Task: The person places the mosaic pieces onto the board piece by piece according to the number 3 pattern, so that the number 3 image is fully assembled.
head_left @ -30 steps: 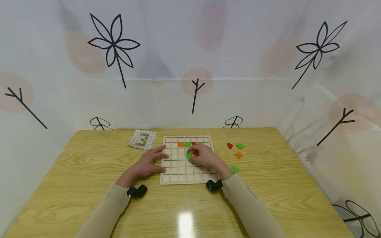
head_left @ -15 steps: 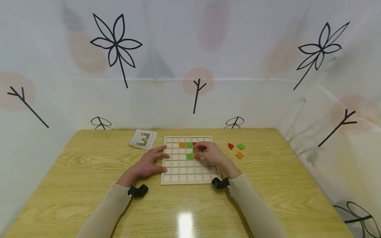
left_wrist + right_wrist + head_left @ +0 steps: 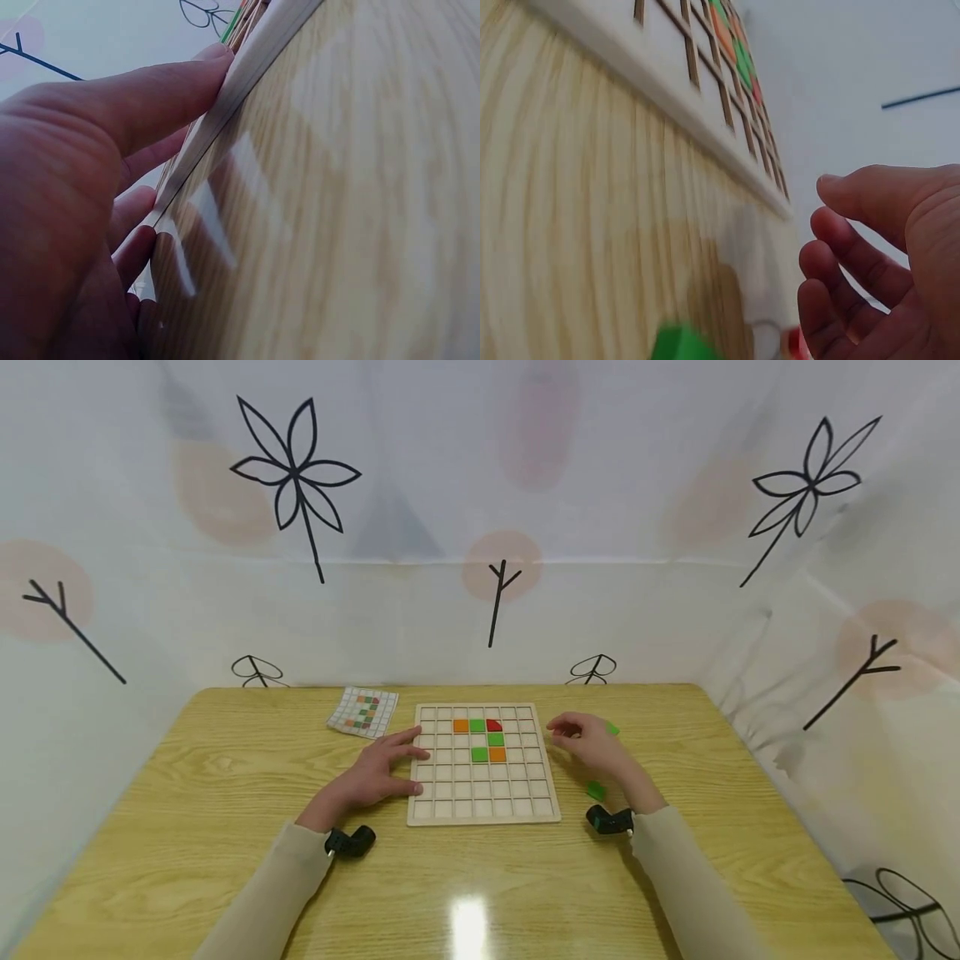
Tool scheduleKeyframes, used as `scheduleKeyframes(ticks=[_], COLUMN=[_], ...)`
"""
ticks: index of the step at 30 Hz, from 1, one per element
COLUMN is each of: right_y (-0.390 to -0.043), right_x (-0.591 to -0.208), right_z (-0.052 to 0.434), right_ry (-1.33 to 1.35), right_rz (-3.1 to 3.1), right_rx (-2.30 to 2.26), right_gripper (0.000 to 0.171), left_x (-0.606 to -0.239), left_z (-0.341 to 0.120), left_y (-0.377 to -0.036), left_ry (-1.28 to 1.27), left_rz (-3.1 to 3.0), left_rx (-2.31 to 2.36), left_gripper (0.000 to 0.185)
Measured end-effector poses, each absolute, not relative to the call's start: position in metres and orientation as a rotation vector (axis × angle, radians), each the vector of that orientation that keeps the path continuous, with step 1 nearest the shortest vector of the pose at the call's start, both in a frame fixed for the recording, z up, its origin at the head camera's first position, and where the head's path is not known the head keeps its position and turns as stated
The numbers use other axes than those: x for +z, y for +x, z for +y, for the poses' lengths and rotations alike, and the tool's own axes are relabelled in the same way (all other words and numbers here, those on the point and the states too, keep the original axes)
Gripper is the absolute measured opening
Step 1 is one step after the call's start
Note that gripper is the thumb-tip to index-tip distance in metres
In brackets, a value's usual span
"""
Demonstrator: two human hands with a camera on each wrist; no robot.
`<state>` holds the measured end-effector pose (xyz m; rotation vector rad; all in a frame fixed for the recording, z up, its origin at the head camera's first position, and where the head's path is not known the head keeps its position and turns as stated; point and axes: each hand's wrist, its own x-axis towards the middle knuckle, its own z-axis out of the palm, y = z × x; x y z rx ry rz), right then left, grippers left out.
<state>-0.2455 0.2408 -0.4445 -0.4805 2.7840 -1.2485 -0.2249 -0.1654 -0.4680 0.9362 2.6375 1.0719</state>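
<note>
A pale wooden grid board [image 3: 450, 789] lies flat on the table. Its upper cells hold an orange square tile [image 3: 461, 726], a green one [image 3: 477, 726] and a red rounded tile [image 3: 494, 725], with several green and orange tiles below. My left hand [image 3: 375, 774] rests against the board's left edge, fingers spread; the thumb touches the rim in the left wrist view. Right of the board hovers my right hand [image 3: 597, 749], fingers loosely bent and holding nothing. One loose green tile [image 3: 596, 791] lies below it, and another green tile [image 3: 612, 728] peeks out behind.
A paper pattern card [image 3: 363, 712] with a coloured grid lies beyond the left hand. The wooden table [image 3: 225, 793] meets a white patterned cloth [image 3: 420, 627] at its back. Loose red and orange tiles on the right are hidden by the right hand in the head view.
My right hand has let go of a green tile in the board's grid and moved right, off the board and over the loose tiles. The left hand has stayed at the board's edge.
</note>
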Motion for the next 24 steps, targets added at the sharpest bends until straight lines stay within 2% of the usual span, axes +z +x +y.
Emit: scheduleKeyframes(ticks=[12,24], right_y=[-0.219,-0.196], right_x=[-0.448,-0.446], right_z=[0.295,0.312], right_ry=[-0.451,-0.563], right_rz=[2.831,2.839], right_rx=[-1.127,-1.094], right_gripper=[0.02,0.021], left_x=[-0.466,-0.466], left_z=[-0.165,-0.166], left_y=[-0.224,-0.224], left_ry=[0.927,0.921], left_rz=[2.64,2.629], left_rx=[1.063,1.066], left_gripper=[0.049,0.049])
